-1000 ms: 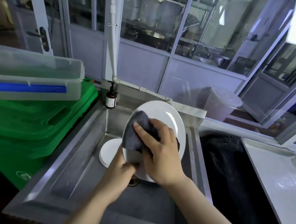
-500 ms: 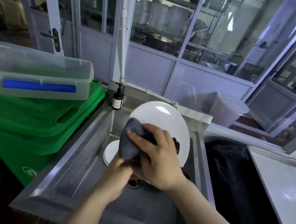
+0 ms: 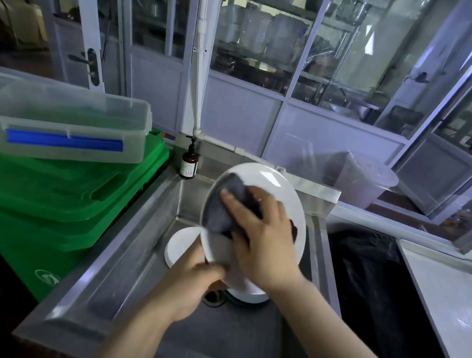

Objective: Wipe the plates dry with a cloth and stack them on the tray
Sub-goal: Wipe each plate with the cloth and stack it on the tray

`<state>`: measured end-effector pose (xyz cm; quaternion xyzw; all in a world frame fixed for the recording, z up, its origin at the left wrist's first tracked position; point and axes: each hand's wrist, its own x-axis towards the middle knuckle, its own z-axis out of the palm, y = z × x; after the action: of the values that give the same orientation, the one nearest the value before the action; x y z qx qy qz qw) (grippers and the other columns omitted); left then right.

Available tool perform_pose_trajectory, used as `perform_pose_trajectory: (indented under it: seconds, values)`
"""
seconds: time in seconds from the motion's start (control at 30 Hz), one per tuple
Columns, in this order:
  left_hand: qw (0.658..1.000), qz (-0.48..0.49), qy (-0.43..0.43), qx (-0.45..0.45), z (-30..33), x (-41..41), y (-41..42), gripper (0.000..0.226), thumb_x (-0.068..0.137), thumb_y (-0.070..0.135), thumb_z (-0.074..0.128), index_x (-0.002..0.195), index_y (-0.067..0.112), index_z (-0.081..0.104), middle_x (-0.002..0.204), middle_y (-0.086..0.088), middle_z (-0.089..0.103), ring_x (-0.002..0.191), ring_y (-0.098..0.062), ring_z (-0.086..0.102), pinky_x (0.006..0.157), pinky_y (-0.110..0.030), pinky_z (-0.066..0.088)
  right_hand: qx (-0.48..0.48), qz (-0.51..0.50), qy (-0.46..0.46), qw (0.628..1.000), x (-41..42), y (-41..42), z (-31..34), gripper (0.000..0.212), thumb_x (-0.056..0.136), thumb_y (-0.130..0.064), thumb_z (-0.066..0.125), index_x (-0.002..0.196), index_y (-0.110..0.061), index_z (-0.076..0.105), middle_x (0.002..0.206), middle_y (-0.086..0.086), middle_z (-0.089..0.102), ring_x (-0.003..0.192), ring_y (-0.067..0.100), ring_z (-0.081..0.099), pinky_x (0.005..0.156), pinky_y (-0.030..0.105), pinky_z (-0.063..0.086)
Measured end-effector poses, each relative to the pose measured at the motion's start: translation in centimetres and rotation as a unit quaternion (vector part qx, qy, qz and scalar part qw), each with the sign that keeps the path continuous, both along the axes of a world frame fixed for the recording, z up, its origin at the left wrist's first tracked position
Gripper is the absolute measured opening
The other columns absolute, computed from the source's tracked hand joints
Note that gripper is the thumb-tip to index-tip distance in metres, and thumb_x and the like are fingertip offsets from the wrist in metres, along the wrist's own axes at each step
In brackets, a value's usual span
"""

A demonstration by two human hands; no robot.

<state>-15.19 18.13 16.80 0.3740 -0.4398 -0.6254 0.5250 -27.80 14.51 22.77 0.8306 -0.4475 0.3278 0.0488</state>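
Observation:
A large white plate point(image 3: 279, 191) is held tilted above the steel sink point(image 3: 122, 266). My left hand point(image 3: 190, 278) grips its lower rim. My right hand point(image 3: 263, 239) lies on the plate's face and presses a dark grey cloth point(image 3: 220, 206) against it, fingers spread over the cloth. Two more white plates lie in the sink: one point(image 3: 179, 245) to the left of the held plate, another point(image 3: 249, 297) partly hidden under it. A steel tray point(image 3: 448, 291) sits at the right.
A brown pump bottle point(image 3: 188, 164) stands at the sink's back left corner. Green bins point(image 3: 54, 199) carry a clear lidded box point(image 3: 67, 125) on the left. A black bag-lined bin point(image 3: 364, 266) sits between sink and tray. Glass partitions stand behind.
The cloth under my right hand has slid from the plate's lower left up toward its upper left. My left hand keeps its hold on the rim. The camera has tilted slightly.

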Motion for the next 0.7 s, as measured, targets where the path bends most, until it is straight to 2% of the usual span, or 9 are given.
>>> perform_pose_trajectory:
  seconds: [0.07, 0.2, 0.3, 0.33, 0.4, 0.47, 0.53, 0.6, 0.7]
  values:
    - [0.999, 0.007, 0.051, -0.002, -0.1, 0.7, -0.3, 0.057, 0.063, -0.009, 0.055, 0.118, 0.006, 0.060, 0.099, -0.014, 0.073, 0.090, -0.025, 0.071, 0.067, -0.034, 0.058, 0.020, 0.039, 0.043, 0.998, 0.2, 1.1, -0.6, 0.054, 0.077, -0.036, 0.049, 0.130, -0.031, 0.060, 0.126, 0.012, 0.056, 0.102, 0.037, 0.056, 0.082, 0.047, 0.048]
    - [0.991, -0.030, 0.127, -0.038, 0.0, 2.0, -0.6, 0.058, 0.066, -0.013, 0.063, 0.121, 0.004, 0.058, 0.114, -0.025, 0.067, 0.105, -0.038, 0.066, 0.074, -0.040, 0.058, 0.033, 0.059, 0.103, 0.992, -0.5, 1.6, -1.0, 0.051, 0.081, -0.044, 0.051, 0.130, -0.037, 0.058, 0.129, 0.006, 0.056, 0.106, 0.034, 0.057, 0.081, 0.046, 0.049]
    - [0.978, -0.068, 0.188, -0.056, 0.1, 2.2, -0.7, 0.075, 0.066, 0.017, 0.086, 0.130, 0.002, 0.050, 0.125, -0.027, 0.061, 0.115, -0.041, 0.060, 0.081, -0.044, 0.057, 0.011, 0.063, 0.138, 0.988, -1.0, 1.4, -1.1, 0.044, 0.082, -0.042, 0.063, 0.126, -0.040, 0.061, 0.128, 0.004, 0.058, 0.103, 0.032, 0.058, 0.077, 0.044, 0.049]
    - [0.974, -0.060, 0.212, -0.045, 0.2, 2.1, -0.8, 0.078, 0.067, 0.033, 0.087, 0.130, 0.002, 0.052, 0.127, -0.026, 0.060, 0.116, -0.040, 0.060, 0.082, -0.044, 0.057, -0.003, 0.067, 0.148, 0.987, -1.2, 1.3, -1.3, 0.045, 0.080, -0.037, 0.067, 0.125, -0.041, 0.062, 0.128, 0.004, 0.058, 0.103, 0.031, 0.058, 0.076, 0.043, 0.049]
    - [0.970, -0.022, 0.241, -0.002, 0.5, 1.6, -0.9, 0.074, 0.077, 0.050, 0.072, 0.131, 0.002, 0.054, 0.131, -0.024, 0.059, 0.121, -0.037, 0.058, 0.084, -0.044, 0.056, -0.031, 0.081, 0.159, 0.983, -1.6, 1.0, -1.5, 0.046, 0.080, -0.024, 0.064, 0.122, -0.042, 0.064, 0.127, 0.003, 0.060, 0.102, 0.031, 0.059, 0.074, 0.041, 0.048]
    - [0.972, 0.026, 0.233, 0.023, 0.5, 1.3, -1.2, 0.066, 0.091, 0.051, 0.048, 0.134, 0.002, 0.050, 0.131, -0.021, 0.059, 0.121, -0.033, 0.058, 0.084, -0.042, 0.057, -0.052, 0.093, 0.157, 0.982, -2.3, 0.7, -1.6, 0.046, 0.081, -0.019, 0.052, 0.119, -0.042, 0.066, 0.126, 0.003, 0.060, 0.102, 0.031, 0.059, 0.074, 0.040, 0.046]
    - [0.974, 0.062, 0.217, 0.025, 0.3, 1.3, -1.4, 0.061, 0.092, 0.052, 0.039, 0.136, 0.010, 0.049, 0.127, -0.014, 0.064, 0.117, -0.028, 0.062, 0.082, -0.042, 0.058, -0.067, 0.076, 0.148, 0.984, -3.1, 0.1, -1.7, 0.049, 0.080, -0.017, 0.047, 0.117, -0.042, 0.067, 0.125, 0.002, 0.061, 0.103, 0.029, 0.056, 0.075, 0.039, 0.044]
    - [0.972, 0.078, 0.219, 0.019, 0.3, 1.5, -1.6, 0.065, 0.088, 0.058, 0.049, 0.138, 0.017, 0.048, 0.129, -0.010, 0.064, 0.118, -0.026, 0.062, 0.089, -0.047, 0.056, -0.065, 0.020, 0.129, 0.989, -3.8, -0.4, -1.8, 0.054, 0.076, -0.013, 0.048, 0.117, -0.042, 0.067, 0.125, 0.002, 0.060, 0.104, 0.028, 0.051, 0.076, 0.039, 0.044]
    - [0.967, 0.095, 0.238, 0.006, 0.9, 1.1, -1.6, 0.094, 0.064, 0.064, 0.074, 0.141, 0.019, 0.045, 0.133, -0.010, 0.061, 0.122, -0.028, 0.059, 0.097, -0.051, 0.050, -0.042, -0.073, 0.078, 0.993, -3.3, -0.4, -2.3, 0.060, 0.070, -0.008, 0.053, 0.122, -0.037, 0.066, 0.127, 0.005, 0.059, 0.098, 0.035, 0.057, 0.075, 0.042, 0.047]
